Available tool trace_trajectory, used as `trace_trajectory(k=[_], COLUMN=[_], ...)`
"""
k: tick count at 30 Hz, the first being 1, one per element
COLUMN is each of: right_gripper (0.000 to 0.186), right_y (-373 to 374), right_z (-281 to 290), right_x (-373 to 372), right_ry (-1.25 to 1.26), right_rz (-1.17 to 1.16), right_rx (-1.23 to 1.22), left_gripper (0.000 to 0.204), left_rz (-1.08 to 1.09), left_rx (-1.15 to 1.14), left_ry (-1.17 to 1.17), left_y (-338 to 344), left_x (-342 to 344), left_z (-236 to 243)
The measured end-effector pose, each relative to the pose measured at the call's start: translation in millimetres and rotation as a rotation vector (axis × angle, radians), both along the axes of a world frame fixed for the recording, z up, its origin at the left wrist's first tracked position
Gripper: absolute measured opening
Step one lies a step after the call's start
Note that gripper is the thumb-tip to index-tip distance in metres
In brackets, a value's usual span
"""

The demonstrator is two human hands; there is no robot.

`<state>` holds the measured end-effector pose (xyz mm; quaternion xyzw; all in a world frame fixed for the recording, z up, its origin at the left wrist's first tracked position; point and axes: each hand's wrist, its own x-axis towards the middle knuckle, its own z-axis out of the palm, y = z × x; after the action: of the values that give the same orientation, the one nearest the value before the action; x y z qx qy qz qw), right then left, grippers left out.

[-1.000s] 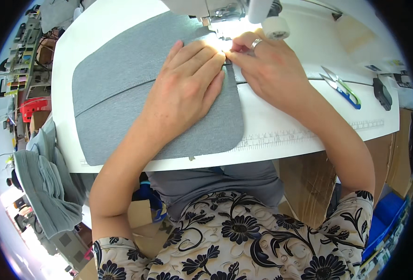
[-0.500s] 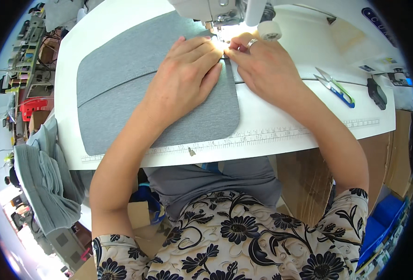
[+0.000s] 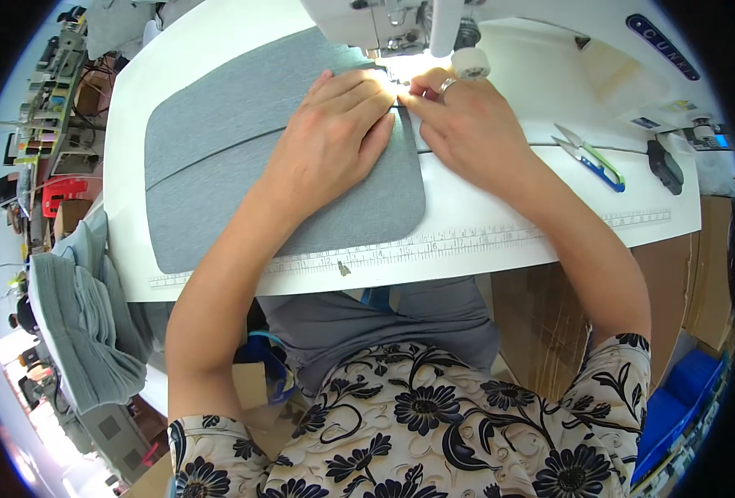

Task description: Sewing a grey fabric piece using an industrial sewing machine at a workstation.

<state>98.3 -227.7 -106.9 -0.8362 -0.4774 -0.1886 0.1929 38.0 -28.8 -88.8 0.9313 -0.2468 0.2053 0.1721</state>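
Observation:
A grey fabric piece (image 3: 226, 199) with rounded corners and a dark seam line across it lies flat on the white table. My left hand (image 3: 330, 124) rests on it, fingers stretched out toward the needle area of a white sewing machine (image 3: 376, 25). At the fabric's right edge, my right hand (image 3: 471, 124) has its thumb and index finger pinched close to my left fingertips. A ring sits on one of its fingers. Bright lamp glare at the needle hides what the pinch holds.
Thread snips (image 3: 592, 158) with green and blue handles lie on the right beside a black device (image 3: 665, 168). A printed ruler scale (image 3: 467, 242) runs along the table's front edge. Folded grey fabric (image 3: 85, 324) is stacked at the left; a cardboard box (image 3: 542, 324) stands below.
The whole view has shifted slightly. Both hands keep nearly the same pose by the needle, and the fabric shows no clear movement beneath them.

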Motion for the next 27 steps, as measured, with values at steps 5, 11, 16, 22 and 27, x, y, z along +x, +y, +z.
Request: trace_trajectory(k=[5,11,16,22,27], right_gripper=[0.019,0.016,0.015,0.013,0.013], right_y=[0.1,-1.0,-0.8,0.0,0.9], right_z=[-1.6,-6.8,-5.7,-9.2,-7.0], right_x=[-2.5,-0.8,-0.7,-0.8,0.1], right_ry=[0.016,0.049,0.036,0.021,0.003], right_rz=[-0.020,0.006,0.001,0.006,0.014], right_rx=[-0.037,0.002,0.013,0.028,0.031], left_gripper=[0.016,0.017,0.020,0.023,0.024], left_rz=[0.024,0.027,0.024,0.036,0.064], left_rx=[0.018,0.011,0.018,-0.019,-0.036], left_ry=[0.024,0.047,0.066,0.092,0.104], left_y=[2.5,0.7,2.7,2.2,4.4], left_x=[0.7,1.5,3.6,3.6,3.2], left_z=[-3.3,-3.2,-3.0,-3.2,-9.3])
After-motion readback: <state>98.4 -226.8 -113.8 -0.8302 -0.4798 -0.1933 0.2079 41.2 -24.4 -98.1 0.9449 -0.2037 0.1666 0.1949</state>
